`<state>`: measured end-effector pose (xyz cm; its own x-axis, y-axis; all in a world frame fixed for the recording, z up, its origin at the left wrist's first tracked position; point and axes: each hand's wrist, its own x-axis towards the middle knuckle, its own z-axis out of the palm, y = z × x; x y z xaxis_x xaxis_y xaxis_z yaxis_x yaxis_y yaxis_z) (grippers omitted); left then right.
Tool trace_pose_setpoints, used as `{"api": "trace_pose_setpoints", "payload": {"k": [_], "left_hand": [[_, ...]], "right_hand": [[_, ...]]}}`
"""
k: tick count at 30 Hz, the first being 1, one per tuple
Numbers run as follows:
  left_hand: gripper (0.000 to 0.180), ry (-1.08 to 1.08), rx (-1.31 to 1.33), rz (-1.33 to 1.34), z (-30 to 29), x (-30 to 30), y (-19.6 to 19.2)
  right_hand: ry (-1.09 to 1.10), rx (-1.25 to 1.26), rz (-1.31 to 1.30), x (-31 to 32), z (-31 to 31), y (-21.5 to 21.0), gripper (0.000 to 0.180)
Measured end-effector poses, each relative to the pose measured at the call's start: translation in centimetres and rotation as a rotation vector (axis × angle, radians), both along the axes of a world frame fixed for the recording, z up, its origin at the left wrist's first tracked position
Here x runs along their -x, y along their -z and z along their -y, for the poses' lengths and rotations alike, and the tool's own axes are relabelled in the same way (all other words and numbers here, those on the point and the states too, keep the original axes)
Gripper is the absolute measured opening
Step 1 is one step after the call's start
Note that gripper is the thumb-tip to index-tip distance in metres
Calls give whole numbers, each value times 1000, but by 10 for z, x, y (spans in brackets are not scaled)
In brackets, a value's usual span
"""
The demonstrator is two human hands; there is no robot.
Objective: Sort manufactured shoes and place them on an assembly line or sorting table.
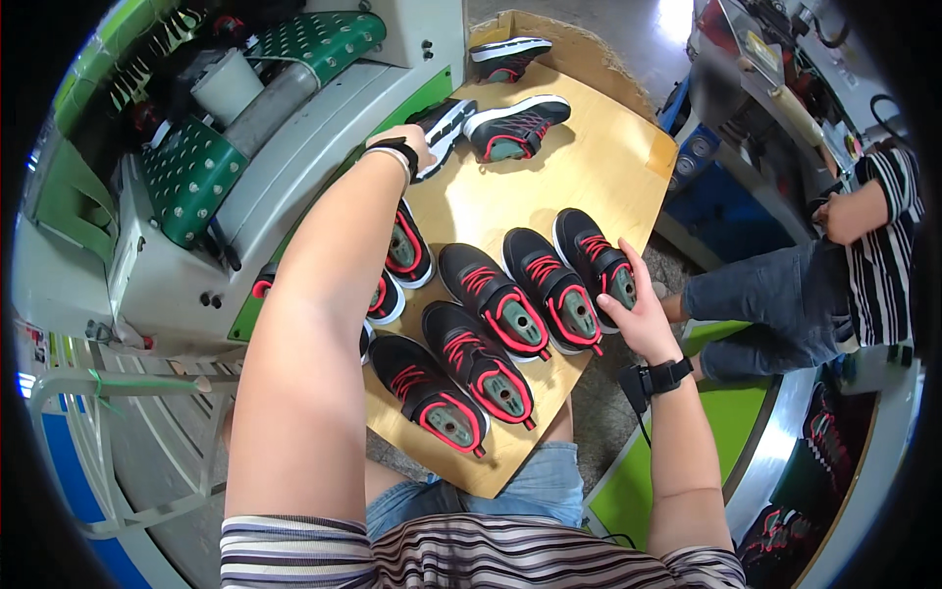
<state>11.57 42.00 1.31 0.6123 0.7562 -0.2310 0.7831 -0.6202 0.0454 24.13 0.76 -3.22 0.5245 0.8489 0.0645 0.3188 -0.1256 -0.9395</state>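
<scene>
Left hand [404,145]: stretched far, fingers closed on black sneaker with white sole [439,128], at far left of wooden board [608,157].
Right hand [640,312]: gripping heel of rightmost black-and-red sneaker [593,257], near right edge of board.
Long axis: toe far-left, heel near-right toward the hand.
Materials: mesh uppers, red laces, grey insoles, smooth plywood.
Nearby: row of same sneakers [491,324]; green perforated machine [191,172] left.
</scene>
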Motion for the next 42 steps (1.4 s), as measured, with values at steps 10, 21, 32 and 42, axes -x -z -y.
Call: {"api": "trace_pose_setpoints", "payload": {"k": [10,21,32,42], "left_hand": [[31,487,-770,-37,35,127,-155],[114,-421,34,700,4,248,-192],[107,-462,-372,1124,-28,277,-148],[97,154,-65,920,203,268,-103]], "right_hand": [[43,-82,-34,5,-1,5,78],[46,-32,78,4,1,7,78],[222,-11,157,12,-1,29,72],[258,-352,-4,15,-49,-82,51]]}}
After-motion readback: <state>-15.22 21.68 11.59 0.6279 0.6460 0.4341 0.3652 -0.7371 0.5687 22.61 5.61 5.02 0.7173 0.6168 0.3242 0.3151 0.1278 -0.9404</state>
